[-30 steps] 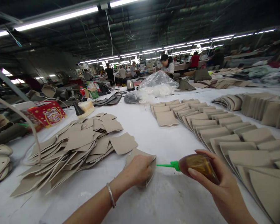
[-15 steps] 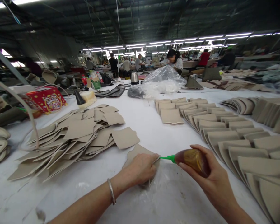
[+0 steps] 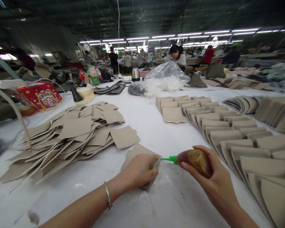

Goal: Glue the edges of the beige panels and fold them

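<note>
My left hand [image 3: 141, 171], with a bracelet on its wrist, pinches the edge of a beige leather-like piece [image 3: 135, 151] on the white table. Part of that piece is hidden under the fingers. In my right hand [image 3: 210, 172] lies a glue bottle [image 3: 195, 161], amber-coloured and held on its side. Its thin green nozzle [image 3: 169, 159] points left, and the tip meets the piece's edge beside my left fingers. To the left is a loose heap of similar beige pieces [image 3: 76, 126]. Overlapping rows of such pieces [image 3: 228, 139] line the right side.
A red patterned box [image 3: 42, 96] and a yellowish block with a dark-handled tool [image 3: 82, 95] stand behind the heap. Farther back are a metal kettle [image 3: 135, 75] and a clear plastic bag [image 3: 167, 77]. A pale hose [image 3: 16, 114] arches at the left. Several people sit in the background.
The view has shifted slightly, so the heap and box appear farther left. Both hands keep their hold, and the nozzle tip stays at the piece's edge.
</note>
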Available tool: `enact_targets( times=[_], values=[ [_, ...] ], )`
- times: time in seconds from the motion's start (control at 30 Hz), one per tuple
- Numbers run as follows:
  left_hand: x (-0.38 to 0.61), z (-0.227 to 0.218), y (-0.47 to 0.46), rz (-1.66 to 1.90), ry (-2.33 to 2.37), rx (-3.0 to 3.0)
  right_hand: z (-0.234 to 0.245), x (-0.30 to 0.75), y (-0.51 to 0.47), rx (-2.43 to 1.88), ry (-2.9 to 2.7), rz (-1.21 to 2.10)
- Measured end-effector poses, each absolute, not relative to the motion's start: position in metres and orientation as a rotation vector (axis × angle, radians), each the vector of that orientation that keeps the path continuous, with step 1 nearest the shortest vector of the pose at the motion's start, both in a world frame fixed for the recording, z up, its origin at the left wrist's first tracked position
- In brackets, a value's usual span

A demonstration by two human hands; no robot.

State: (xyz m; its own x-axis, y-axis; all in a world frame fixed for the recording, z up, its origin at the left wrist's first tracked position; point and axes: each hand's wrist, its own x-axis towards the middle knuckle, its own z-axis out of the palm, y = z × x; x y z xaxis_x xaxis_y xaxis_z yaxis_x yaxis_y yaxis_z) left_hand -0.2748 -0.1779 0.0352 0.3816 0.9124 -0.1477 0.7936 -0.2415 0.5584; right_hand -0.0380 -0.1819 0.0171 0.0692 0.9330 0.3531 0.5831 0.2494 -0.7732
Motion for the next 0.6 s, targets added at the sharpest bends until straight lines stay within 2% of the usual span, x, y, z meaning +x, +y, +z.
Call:
enact_targets(
  times=[0.13, 0.3, 0.6],
  values=[
    [-0.2751, 0.0327, -0.1776, 0.293, 1.457, 2.089, 0.0161, -0.0363, -0.1809, -1.485, -1.568, 0.601],
    [-0.2741, 0.0326, -0.1782, 0.295, 1.479, 2.087, 0.012, -0.0344, -0.1792, -1.481, -1.507, 0.547],
    [-0.2767, 0.0332, -0.1779, 0.264, 1.437, 2.117, 0.0112, -0.0295, -0.1743, -1.457, -1.523, 0.649]
  ],
)
